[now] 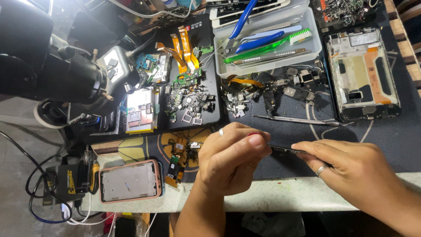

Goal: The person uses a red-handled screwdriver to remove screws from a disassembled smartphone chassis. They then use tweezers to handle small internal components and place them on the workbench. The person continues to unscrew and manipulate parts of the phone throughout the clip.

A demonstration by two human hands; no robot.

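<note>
My left hand [232, 160] and my right hand [351, 169] meet above the front edge of the dark work mat [394, 136]. Between their fingertips they pinch a thin dark part [283, 149], seen edge-on, like a small phone board or frame piece. The left hand wears a ring and its fingers curl over the part's left end. On the part's right end rest the right hand's thumb and forefinger; this hand also wears a ring. Most of the part is hidden by the fingers.
An opened phone frame [364, 72] lies at the right. A white tray [315, 48] holds a green brush, tweezers and blue-handled cutters. A metal tool [298, 120] lies on the mat. Small parts litter a black tablet [210, 109]. A pink-rimmed phone [129, 181] and microscope [52, 74] stand left.
</note>
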